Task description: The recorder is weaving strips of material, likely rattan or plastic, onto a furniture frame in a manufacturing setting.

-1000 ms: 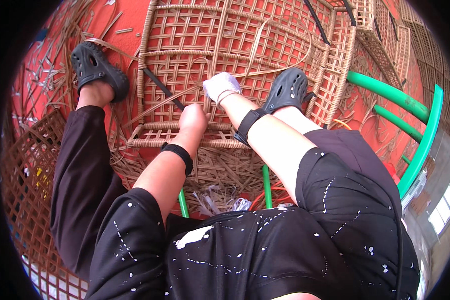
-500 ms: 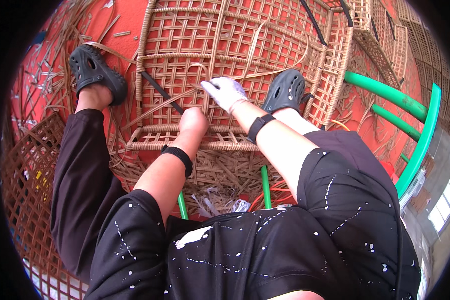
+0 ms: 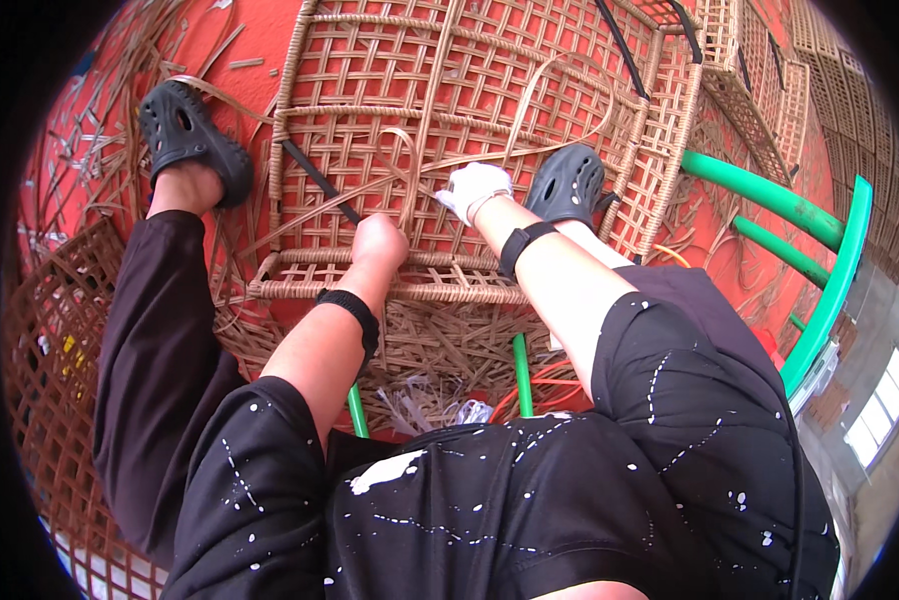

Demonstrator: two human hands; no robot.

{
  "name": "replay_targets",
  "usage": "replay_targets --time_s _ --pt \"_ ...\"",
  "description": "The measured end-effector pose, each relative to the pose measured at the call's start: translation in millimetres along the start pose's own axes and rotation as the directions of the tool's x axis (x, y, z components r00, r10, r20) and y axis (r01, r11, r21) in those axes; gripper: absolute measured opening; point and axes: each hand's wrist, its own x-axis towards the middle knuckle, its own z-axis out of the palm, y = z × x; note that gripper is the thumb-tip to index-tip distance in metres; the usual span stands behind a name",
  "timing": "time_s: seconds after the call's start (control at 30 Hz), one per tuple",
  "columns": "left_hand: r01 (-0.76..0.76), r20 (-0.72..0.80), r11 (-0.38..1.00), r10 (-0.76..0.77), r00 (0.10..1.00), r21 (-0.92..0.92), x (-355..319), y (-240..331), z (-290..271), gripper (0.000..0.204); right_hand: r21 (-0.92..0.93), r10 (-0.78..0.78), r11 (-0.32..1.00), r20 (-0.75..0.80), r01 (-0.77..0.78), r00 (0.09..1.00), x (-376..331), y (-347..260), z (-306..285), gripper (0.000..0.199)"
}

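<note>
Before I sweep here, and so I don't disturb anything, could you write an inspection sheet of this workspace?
Surface: red floor.
Job's things: woven panel, dark strap and loose strip across it.
Clutter: cut strips heaped below the panel, more strewn at left.
Hands: bare left hand by the near edge, gloved right hand beside a dark clog; grips unclear.
Cables: orange cord, kind unclear.
Surroundings: curved green tube, woven baskets at right.

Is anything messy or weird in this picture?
Yes: loose strips lie scattered across the red floor, tangled every which way. Oddly, the right hand wears a white glove, but the left hand looks bare.
</note>
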Motion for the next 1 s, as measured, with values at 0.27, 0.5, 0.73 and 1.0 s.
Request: replay_targets --time_s 0.27,0.5,0.73,1.0 --pt "0.019 -0.010 1.000 -0.020 1.000 -0.003 5.2 -4.9 5.4 0.022 -0.347 -0.132 0.930 -0.014 0.119 0.991 -2.4 -10.4 -9.3 0.024" --pt "0.001 -0.062 1.000 -0.003 0.998 -0.021 9.9 -9.1 11.4 0.023 -0.803 -0.422 0.326 0.350 0.500 0.837 -24.8 81.2 -37.8 0.021" --pt "0.049 -0.021 0.998 -0.050 0.999 -0.027 10.8 -1.7 6.3 0.024 -0.892 -0.001 0.448 0.071 0.064 0.997 -49.7 215.7 -122.7 0.023" --pt "0.107 0.040 0.994 -0.106 0.994 -0.032 12.0 -1.1 4.9 0.024 -0.330 -0.396 0.883 -0.143 0.333 0.907 -28.1 83.4 -71.4 0.023"
